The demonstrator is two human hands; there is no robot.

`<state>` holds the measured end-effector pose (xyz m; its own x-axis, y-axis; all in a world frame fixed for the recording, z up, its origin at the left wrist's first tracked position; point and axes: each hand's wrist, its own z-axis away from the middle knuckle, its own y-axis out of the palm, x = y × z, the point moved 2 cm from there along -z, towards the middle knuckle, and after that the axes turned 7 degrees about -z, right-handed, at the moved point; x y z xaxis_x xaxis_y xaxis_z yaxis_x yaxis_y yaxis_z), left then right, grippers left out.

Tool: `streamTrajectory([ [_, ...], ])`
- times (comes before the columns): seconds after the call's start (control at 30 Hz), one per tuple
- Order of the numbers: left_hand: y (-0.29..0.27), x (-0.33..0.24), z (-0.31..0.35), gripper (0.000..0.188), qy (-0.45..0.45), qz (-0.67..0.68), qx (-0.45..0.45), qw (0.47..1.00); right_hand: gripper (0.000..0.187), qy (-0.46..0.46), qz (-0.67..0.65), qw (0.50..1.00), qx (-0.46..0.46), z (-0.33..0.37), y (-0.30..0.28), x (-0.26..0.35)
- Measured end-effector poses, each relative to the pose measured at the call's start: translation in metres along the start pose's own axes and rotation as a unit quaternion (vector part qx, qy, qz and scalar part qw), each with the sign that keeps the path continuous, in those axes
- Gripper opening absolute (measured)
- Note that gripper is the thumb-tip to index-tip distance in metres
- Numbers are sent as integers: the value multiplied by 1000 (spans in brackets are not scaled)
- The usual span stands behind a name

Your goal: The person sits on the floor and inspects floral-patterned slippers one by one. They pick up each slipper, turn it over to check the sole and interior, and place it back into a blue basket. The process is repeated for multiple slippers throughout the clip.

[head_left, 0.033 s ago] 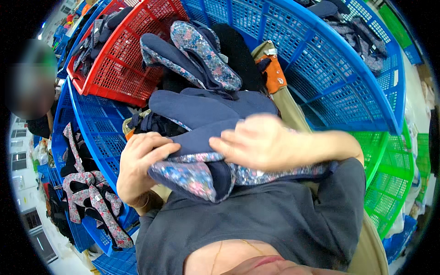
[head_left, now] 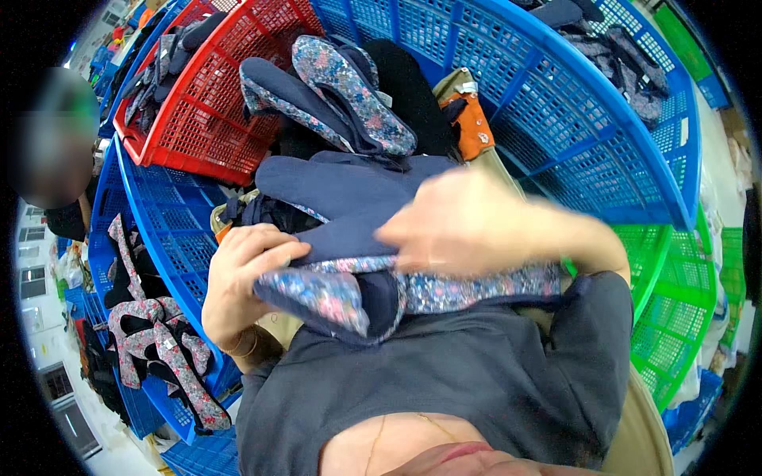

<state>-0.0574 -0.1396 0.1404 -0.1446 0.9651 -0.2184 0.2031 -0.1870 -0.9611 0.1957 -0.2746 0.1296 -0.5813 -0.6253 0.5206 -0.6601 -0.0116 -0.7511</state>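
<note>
A floral fabric slipper (head_left: 316, 298) with a navy lining and sole lies across my lap, its opening towards my chest. My left hand (head_left: 252, 274) is closed around its left end, thumb on top. Over its middle, my right hand (head_left: 468, 226) is smeared by motion, so its fingers cannot be read. More slipper pieces lie just beyond with navy soles (head_left: 333, 186) up. Farther off, a pair of blue floral slippers (head_left: 353, 99) rests on black material.
A red basket (head_left: 210, 95) stands at the far left and a large blue basket (head_left: 548, 103) at the far right. Pink floral slippers (head_left: 163, 333) fill a blue basket on my left. A green basket (head_left: 675, 317) is at my right. Another person (head_left: 71, 214) is at the left edge.
My right hand has lifted slightly and shifted right, away from the slipper's middle. My left hand keeps its hold in the same place.
</note>
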Motion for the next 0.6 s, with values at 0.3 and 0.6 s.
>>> streamTrajectory([
  [0.3, 5, 9, -16, 69, 0, 84, -38, 996, 15, 592, -225, 763, 130, 128, 57, -192],
  [0.6, 67, 85, -87, 36, -206, 484, -124, 842, 30, 447, -51, 880, -155, 104, -54, -190],
])
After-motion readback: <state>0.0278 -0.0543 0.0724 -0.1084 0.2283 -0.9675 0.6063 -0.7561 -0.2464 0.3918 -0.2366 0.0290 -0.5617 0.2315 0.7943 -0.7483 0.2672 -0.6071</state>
